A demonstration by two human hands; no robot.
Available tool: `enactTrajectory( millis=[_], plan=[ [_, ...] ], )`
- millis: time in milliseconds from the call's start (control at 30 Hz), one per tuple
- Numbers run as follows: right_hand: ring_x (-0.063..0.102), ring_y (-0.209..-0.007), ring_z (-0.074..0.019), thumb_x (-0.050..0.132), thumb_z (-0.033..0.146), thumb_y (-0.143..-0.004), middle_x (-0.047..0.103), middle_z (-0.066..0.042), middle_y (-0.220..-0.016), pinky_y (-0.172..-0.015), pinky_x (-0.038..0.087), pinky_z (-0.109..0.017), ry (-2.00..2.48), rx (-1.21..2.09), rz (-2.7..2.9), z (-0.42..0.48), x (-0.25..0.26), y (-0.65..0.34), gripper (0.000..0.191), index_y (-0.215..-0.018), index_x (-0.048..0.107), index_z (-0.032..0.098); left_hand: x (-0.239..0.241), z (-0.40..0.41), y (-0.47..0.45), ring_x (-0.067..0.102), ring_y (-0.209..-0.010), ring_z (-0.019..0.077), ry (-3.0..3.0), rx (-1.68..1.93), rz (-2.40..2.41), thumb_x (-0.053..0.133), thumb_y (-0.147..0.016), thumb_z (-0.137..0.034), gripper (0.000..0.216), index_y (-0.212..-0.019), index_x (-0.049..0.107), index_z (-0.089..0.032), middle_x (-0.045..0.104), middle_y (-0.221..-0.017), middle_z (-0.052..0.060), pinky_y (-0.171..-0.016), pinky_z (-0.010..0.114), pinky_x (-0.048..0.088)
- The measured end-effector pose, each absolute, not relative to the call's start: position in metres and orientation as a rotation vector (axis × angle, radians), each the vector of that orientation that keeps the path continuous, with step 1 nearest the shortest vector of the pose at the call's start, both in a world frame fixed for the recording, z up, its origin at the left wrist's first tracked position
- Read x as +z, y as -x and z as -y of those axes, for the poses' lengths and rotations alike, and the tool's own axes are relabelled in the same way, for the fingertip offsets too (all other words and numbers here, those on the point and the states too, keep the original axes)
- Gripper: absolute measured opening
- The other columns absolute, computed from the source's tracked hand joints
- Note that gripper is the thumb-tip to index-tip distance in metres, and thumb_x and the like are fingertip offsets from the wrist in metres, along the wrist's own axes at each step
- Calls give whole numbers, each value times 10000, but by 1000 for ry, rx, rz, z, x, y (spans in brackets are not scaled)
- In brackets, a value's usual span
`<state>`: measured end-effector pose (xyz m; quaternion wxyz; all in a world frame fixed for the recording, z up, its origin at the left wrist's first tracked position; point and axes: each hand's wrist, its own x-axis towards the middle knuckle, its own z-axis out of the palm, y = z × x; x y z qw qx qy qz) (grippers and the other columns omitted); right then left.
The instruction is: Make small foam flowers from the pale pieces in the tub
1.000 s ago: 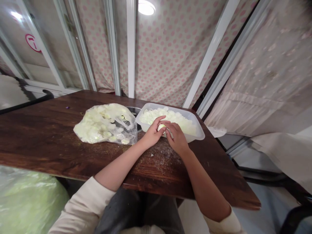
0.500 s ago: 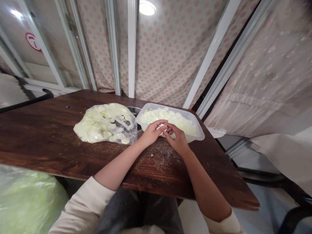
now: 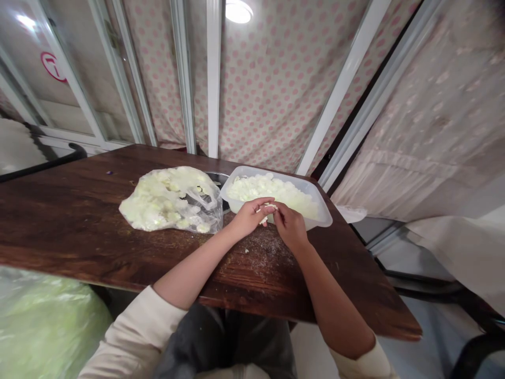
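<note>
A person sits at a dark wooden table (image 3: 79, 226) with both bare hands up over the near edge of a see-through plastic tub (image 3: 321, 218). The left hand (image 3: 248, 218) and the right hand (image 3: 290, 226) are close together, and their fingertips (image 3: 272, 207) meet on a small pale piece (image 3: 265, 216) of chopped food. The fingers are pinched shut on it, right above the tub's rim, so the piece is held in the air and is not lying in the tub. Inside the tub is a big pile of pale chopped bits (image 3: 272, 190), and I can't tell for sure what vegetable they are. To the left of the tub, a clear plastic bag (image 3: 169, 200) lies flat on the table, full of more pale bits. Just behind the gap between the bag and the tub, the dark rim of a round metal bowl (image 3: 218, 177) peeks out. In front of the tub, little crumbs (image 3: 260, 252) are scattered on the wood. Cream sleeves (image 3: 134, 331) cover the person's upper arms, and far below the tub, off to the left, a big pale green bag (image 3: 47, 331) sits by the table.
</note>
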<state>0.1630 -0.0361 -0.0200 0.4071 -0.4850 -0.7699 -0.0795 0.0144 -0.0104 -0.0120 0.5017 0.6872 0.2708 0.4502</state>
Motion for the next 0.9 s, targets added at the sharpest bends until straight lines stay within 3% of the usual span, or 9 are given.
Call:
enactTrajectory(
  millis=[133, 267, 367, 500, 733, 900],
  plan=[
    [561, -562, -165, 338, 285, -883, 607, -41, -646, -564, 404, -258, 1276, -80, 1871, 37, -17, -162, 282, -974, 577, 166, -15, 10, -13, 537, -503, 78, -1883, 1154, -789, 595, -750, -300, 387, -1108, 527, -168, 619, -924, 51, -577, 278, 480],
    [546, -595, -163, 355, 267, -881, 583, -38, -648, -592, 409, -265, 1218, -63, 1876, 35, -16, -161, 257, -903, 591, 167, -14, 10, -12, 598, -771, 156, -2034, 1342, -856, 575, -763, -322, 226, -923, 579, -162, 639, -868, 52, -737, 308, 475],
    [535, -641, -156, 417, 274, -861, 573, -39, -703, -612, 418, -265, 1142, -52, 1818, 33, -17, -161, 201, -838, 591, 176, -12, 11, -12, 584, -806, 157, -2081, 1374, -879, 545, -776, -285, 153, -853, 582, -158, 639, -833, 47, -770, 305, 456],
    [511, -657, -140, 496, 313, -824, 524, -25, -734, -592, 417, -254, 1100, 79, 1692, 28, -20, -160, 161, -765, 563, 179, -12, 11, -12, 554, -762, 131, -2096, 1370, -855, 492, -797, -244, 121, -822, 557, -146, 607, -801, 33, -729, 264, 434],
    [491, -602, -122, 441, 397, -839, 473, 9, -670, -599, 400, -263, 1047, 482, 1637, 25, -22, -158, 239, -750, 503, 183, -15, 13, -17, 457, -543, 89, -1844, 1159, -722, 366, -866, -344, 209, -872, 463, -158, 476, -596, -32, -556, 216, 378],
    [468, -582, -113, 431, 411, -844, 460, 26, -606, -581, 391, -246, 969, 654, 1606, 29, -19, -156, 266, -707, 480, 189, -13, 16, -18, 432, -501, 68, -1560, 988, -533, 423, -833, -425, 254, -814, 403, -172, 466, -638, -38, -470, 189, 336]
  ],
)
